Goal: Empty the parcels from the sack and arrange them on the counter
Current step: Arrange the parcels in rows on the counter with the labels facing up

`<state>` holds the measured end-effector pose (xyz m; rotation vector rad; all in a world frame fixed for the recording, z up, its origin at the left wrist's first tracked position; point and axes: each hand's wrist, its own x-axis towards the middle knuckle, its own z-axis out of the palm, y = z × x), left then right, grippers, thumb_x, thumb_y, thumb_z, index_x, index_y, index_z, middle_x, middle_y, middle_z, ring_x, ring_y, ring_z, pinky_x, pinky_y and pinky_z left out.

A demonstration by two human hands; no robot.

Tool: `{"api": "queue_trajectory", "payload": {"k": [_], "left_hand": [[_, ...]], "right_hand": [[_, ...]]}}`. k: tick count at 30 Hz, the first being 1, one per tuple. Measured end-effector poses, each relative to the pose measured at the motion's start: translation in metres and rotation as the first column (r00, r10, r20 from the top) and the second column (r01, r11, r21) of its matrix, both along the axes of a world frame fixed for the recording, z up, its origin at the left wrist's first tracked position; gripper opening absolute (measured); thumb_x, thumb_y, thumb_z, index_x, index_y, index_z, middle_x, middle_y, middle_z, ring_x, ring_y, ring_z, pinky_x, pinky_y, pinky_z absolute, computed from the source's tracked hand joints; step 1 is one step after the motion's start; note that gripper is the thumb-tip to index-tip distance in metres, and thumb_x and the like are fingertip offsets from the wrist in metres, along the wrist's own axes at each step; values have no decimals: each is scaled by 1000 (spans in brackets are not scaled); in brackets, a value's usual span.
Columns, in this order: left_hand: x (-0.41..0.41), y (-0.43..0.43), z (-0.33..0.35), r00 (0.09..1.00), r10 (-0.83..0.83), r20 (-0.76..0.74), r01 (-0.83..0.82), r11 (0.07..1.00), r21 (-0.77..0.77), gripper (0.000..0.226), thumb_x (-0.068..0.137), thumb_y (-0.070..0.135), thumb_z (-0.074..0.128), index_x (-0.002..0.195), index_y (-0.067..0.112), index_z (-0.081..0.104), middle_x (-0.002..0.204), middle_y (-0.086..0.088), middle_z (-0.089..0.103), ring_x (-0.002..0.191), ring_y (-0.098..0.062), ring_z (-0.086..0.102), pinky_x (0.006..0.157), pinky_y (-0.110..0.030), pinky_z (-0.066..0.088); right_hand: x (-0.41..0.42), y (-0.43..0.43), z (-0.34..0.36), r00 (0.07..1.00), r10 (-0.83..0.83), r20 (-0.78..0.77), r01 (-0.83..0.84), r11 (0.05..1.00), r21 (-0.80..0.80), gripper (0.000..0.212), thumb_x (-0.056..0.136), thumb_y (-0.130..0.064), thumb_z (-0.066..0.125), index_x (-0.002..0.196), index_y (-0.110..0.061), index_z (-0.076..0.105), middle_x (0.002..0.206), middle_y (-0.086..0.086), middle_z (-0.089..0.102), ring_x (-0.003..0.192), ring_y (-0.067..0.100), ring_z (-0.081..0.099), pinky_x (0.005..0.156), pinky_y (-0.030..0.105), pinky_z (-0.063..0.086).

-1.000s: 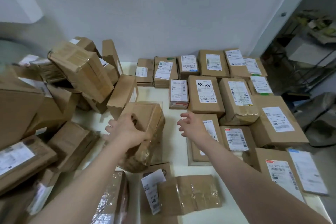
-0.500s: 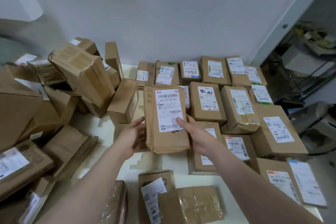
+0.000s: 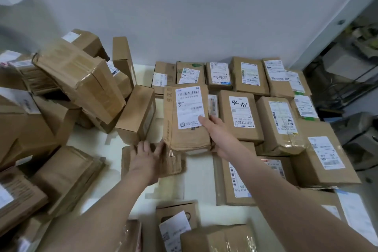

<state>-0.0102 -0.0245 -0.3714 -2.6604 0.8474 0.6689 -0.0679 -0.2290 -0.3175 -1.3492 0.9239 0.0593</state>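
We are working at a white counter [image 3: 196, 172] crowded with brown parcels, and we are seeing no sack.

The biggest risk, as we are judging it, is the heap [image 3: 77, 88] at the far left. Its boxes are lying tilted on one another, and a nudge could send the top one sliding. The leaning box [image 3: 137, 112] at its right edge is standing just beside the parcel we are placing, so a careless elbow or a wide swing could start that slide.

To the right, the rows [image 3: 276, 108] are lying label-up and packed edge to edge. Pushing in hard could be knocking them askew.

The parcel [image 3: 185, 120] is hanging at the left end of the middle row, label up. Our right hand [image 3: 216, 135] is gripping its right edge, thumb on the label and fingers hidden beneath. We cannot tell whether its far end is touching down. Held by one edge only, it could be twisting out of the grip, or landing with its near end on the packet [image 3: 173, 161] instead of bare counter.

Our left hand [image 3: 145, 157] is lying flat on that packet, fingers spread, fingertips just beside the parcel's near-left corner, where they could be getting pinched.

As for writing, the marked box [image 3: 239, 116] right of the parcel is showing black handwriting, seemingly "14" and a percent-like mark. The parcel's label is carrying barcodes and a blurred number, perhaps "502-303-00-091". We are finding the other labels too small to read.
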Motion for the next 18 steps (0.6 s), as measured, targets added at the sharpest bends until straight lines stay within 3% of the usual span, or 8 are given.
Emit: {"api": "queue_trajectory", "payload": {"k": [3, 4, 8, 11, 15, 18], "left_hand": [[-1, 11, -1, 996, 88, 21, -89, 996, 29, 115, 72, 38, 70, 153, 26, -12, 135, -17, 26, 130, -34, 26, 115, -55, 16], [1, 16, -1, 992, 125, 9, -125, 992, 33, 116, 72, 40, 70, 153, 26, -12, 134, -16, 27, 129, -34, 27, 114, -56, 17], [11, 31, 2, 970, 242, -29, -240, 970, 47, 118, 72, 44, 70, 152, 27, -15, 131, -15, 28, 125, -33, 29, 112, -55, 21], [14, 37, 2, 965, 257, -54, -255, 966, 39, 119, 72, 44, 70, 152, 28, -17, 132, -14, 27, 128, -32, 27, 113, -54, 19], [21, 42, 8, 958, 222, -179, -231, 972, -30, 118, 72, 45, 73, 153, 30, -11, 142, -12, 23, 137, -32, 21, 118, -54, 12], [35, 51, 31, 901, 139, -412, -176, 983, -52, 115, 70, 32, 80, 153, 37, 1, 153, -3, 19, 141, -27, 22, 115, -45, 28]], "right_hand": [[31, 8, -8, 999, -12, -52, 15, 998, 61, 94, 58, -64, 70, 138, -22, 47, 123, -3, 67, 108, 22, 66, 98, 47, 51], [39, 11, -11, 998, -6, -68, 11, 997, 71, 92, 61, -63, 70, 139, -21, 46, 122, -1, 67, 106, 24, 67, 95, 47, 53], [57, 26, -7, 994, -16, -108, 32, 988, 149, 62, 89, -50, 59, 140, -19, 44, 122, 6, 65, 101, 28, 67, 78, 47, 59], [61, 32, -13, 979, -124, -163, 154, 969, 191, 48, 94, -48, 52, 131, -17, 50, 113, 8, 68, 97, 30, 66, 88, 52, 54], [52, 29, -22, 963, -228, -142, 254, 947, 199, 38, 94, -44, 57, 121, -17, 57, 103, 3, 71, 97, 25, 67, 95, 47, 53], [42, 27, -18, 969, -231, -87, 244, 946, 214, 10, 97, -33, 57, 94, -24, 61, 97, -1, 70, 97, 20, 66, 99, 42, 51]]}}
